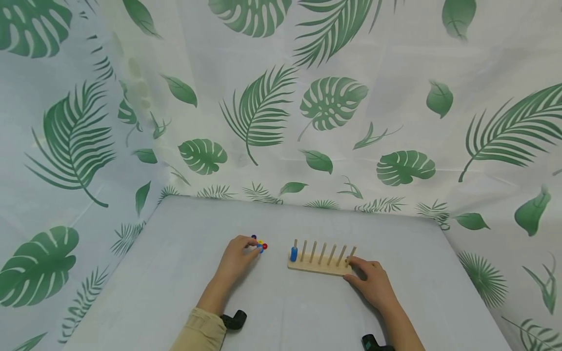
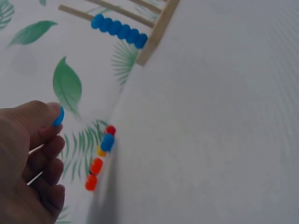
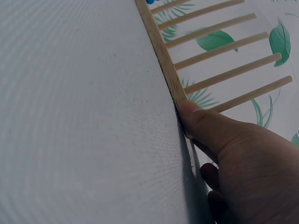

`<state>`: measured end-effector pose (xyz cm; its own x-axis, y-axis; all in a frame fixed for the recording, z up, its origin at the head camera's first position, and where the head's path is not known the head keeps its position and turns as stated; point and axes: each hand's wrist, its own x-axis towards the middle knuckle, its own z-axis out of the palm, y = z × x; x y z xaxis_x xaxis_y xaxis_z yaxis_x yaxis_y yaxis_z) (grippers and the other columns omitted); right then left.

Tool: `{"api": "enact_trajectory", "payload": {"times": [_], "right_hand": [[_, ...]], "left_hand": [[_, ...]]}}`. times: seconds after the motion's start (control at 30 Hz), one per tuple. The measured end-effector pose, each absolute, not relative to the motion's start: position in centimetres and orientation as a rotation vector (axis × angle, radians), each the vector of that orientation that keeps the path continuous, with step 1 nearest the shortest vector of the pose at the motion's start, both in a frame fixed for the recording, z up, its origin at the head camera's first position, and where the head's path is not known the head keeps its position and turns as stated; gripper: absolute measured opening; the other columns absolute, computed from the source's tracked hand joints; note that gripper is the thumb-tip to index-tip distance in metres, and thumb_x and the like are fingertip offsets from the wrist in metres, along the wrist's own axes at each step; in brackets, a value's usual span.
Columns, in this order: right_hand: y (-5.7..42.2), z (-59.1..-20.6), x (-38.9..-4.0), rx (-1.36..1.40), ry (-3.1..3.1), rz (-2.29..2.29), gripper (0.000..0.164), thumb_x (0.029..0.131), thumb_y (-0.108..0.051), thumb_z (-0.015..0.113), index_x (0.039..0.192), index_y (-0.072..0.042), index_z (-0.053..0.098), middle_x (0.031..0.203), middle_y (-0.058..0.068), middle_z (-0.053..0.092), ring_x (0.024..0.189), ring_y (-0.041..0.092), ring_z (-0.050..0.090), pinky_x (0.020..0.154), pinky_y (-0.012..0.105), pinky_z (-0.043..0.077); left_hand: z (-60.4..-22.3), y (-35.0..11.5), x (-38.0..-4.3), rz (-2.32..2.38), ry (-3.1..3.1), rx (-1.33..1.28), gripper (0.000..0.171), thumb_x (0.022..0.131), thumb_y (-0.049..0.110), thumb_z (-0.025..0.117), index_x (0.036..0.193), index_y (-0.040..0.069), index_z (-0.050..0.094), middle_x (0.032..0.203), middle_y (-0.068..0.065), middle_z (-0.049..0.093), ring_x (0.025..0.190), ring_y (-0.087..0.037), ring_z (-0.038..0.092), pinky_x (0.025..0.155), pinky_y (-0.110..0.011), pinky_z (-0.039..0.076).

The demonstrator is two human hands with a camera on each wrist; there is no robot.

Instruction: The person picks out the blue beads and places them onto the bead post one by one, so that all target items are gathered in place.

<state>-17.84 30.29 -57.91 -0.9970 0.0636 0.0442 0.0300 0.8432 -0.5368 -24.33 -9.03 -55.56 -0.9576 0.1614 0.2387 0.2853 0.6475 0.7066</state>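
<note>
A blue bead (image 2: 58, 116) is pinched between the thumb and index finger of my left hand (image 1: 236, 259), just above the table. Beside that hand lie a few loose beads, among them a red bead (image 1: 265, 246), a yellow bead (image 1: 261, 242) and another blue bead (image 2: 107, 142). To their right stands a wooden peg board (image 1: 318, 268) with a row of upright pegs. Its leftmost peg carries a stack of blue beads (image 2: 119, 31); the other pegs are bare. My right hand (image 1: 371, 283) grips the board's right end, thumb at the near edge, other fingers partly hidden.
A white-covered table (image 1: 281, 312) lies under everything. Behind it and at both sides hang white sheets with green leaf prints (image 1: 333, 102). Black wrist devices (image 1: 234, 320) are worn on both arms.
</note>
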Motion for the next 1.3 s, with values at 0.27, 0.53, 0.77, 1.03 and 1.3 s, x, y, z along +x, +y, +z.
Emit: {"api": "enact_trajectory", "payload": {"times": [0.27, 0.53, 0.77, 1.03, 1.3], "right_hand": [[30.3, -57.8, -17.8, -0.086, -2.964, 0.864, 0.063, 0.082, -0.052, 0.074, 0.135, -0.022, 0.059, 0.129, 0.011, 0.061, 0.116, 0.035, 0.053, 0.095, 0.06, 0.044], [30.3, -57.8, -17.8, -0.091, -2.962, 0.867, 0.063, 0.082, -0.053, 0.074, 0.135, -0.022, 0.059, 0.129, 0.011, 0.061, 0.116, 0.035, 0.053, 0.096, 0.06, 0.044], [30.4, -57.8, -17.9, -0.078, -2.96, 0.865, 0.064, 0.082, -0.052, 0.073, 0.136, -0.02, 0.059, 0.131, 0.012, 0.061, 0.118, 0.036, 0.053, 0.097, 0.061, 0.043], [30.5, -57.9, -17.9, -0.054, -2.953, 0.85, 0.063, 0.083, -0.051, 0.074, 0.136, -0.021, 0.059, 0.131, 0.011, 0.062, 0.118, 0.037, 0.053, 0.096, 0.062, 0.043], [30.5, -58.1, -17.9, -0.031, -2.939, 0.852, 0.062, 0.082, -0.05, 0.074, 0.134, -0.02, 0.06, 0.13, 0.01, 0.063, 0.116, 0.035, 0.054, 0.095, 0.061, 0.044]], "left_hand": [[-52.8, -6.9, -24.7, -1.205, -2.719, -0.482, 0.017, 0.093, 0.032, 0.07, 0.104, 0.019, 0.07, 0.106, 0.002, 0.066, 0.102, -0.02, 0.061, 0.09, -0.039, 0.05], [-50.8, -5.4, -25.0, -1.165, -2.732, -0.589, 0.022, 0.095, 0.037, 0.066, 0.106, 0.019, 0.068, 0.107, 0.0, 0.066, 0.103, -0.028, 0.061, 0.086, -0.038, 0.05], [-49.7, -4.4, -25.1, -1.12, -2.728, -0.631, 0.021, 0.095, 0.037, 0.066, 0.106, 0.019, 0.068, 0.107, 0.002, 0.066, 0.101, -0.02, 0.061, 0.087, -0.036, 0.051], [-48.6, -3.1, -25.0, -1.113, -2.778, -0.677, 0.022, 0.096, 0.038, 0.065, 0.11, 0.021, 0.069, 0.111, 0.005, 0.066, 0.103, -0.013, 0.059, 0.087, -0.034, 0.05], [-48.4, -2.0, -24.7, -1.117, -2.818, -0.751, 0.021, 0.097, 0.036, 0.063, 0.112, 0.022, 0.068, 0.112, 0.004, 0.066, 0.104, -0.017, 0.059, 0.086, -0.034, 0.049]]}}
